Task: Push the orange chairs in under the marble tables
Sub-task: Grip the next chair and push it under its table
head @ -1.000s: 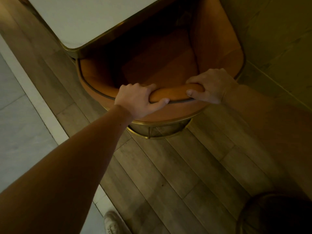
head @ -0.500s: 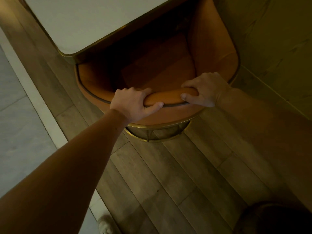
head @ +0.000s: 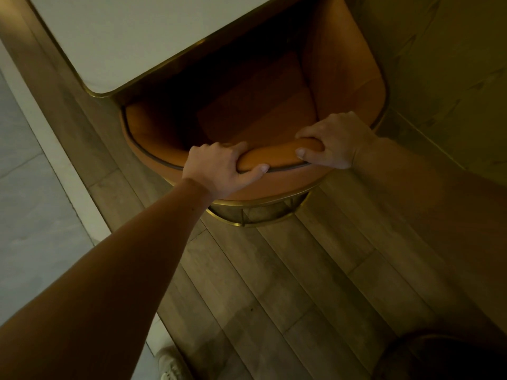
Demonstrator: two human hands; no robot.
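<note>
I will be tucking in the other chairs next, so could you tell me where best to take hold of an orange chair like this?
Grip the padded top rim of the orange chair from behind, as the left hand and right hand do here. It is rounded, within reach, and faces away from the marble table.

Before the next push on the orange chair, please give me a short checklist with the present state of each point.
1. Left hand grips the padded top rim of the orange upholstered tub chair: ok.
2. Right hand grips the same rim: ok.
3. Seat front is under the white marble table with brass edge: ok.
4. Chair fully pushed in: not ok, the back is outside.
5. Gap to the wall panel on the right: cannot tell.
6. Chair's brass base free on the wooden floor: cannot tell.
</note>
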